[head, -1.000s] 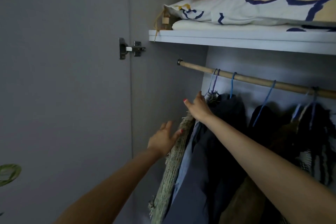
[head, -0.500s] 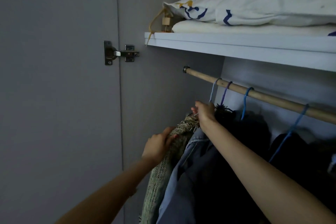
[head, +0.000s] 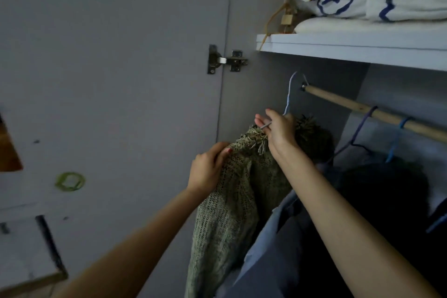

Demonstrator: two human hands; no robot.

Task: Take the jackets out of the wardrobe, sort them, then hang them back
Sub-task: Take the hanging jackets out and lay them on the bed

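Both arms reach up and forward into the open wardrobe. The right hand (head: 278, 132) is raised highest, wrist bent back a bit, with its fingers pinching the neck of a pale blue wire hanger (head: 289, 97) right at the collar of a green knit jacket (head: 232, 198). That hanger's hook sits up in front of the left end of the wooden rail (head: 377, 113) — I honestly can't tell if it's still resting on the rail or already lifted clear. The left hand (head: 208, 169) is lower and to the left, fingers curled around the jacket's shoulder, gripping the knit fabric. The forearm comes up from the bottom of the view at a diagonal.

The green jacket hangs at the far left end of the row, right next to the wardrobe's side wall, with its fringed collar bunched up by the right hand. Just right of it, under the right forearm, hangs a blue-grey jacket (head: 263, 249), and further right there's dark clothing (head: 387, 191) that's too shadowy to count properly.

Hangers I can count: three — the pale one being held, a purple one (head: 360, 128) and a bright blue one (head: 396, 138), those last two hooked over the rail.

Above the rail is one white shelf (head: 338, 49) with folded bedding (head: 387, 5) stacked on it. One metal door hinge (head: 226, 59) sits on the left.
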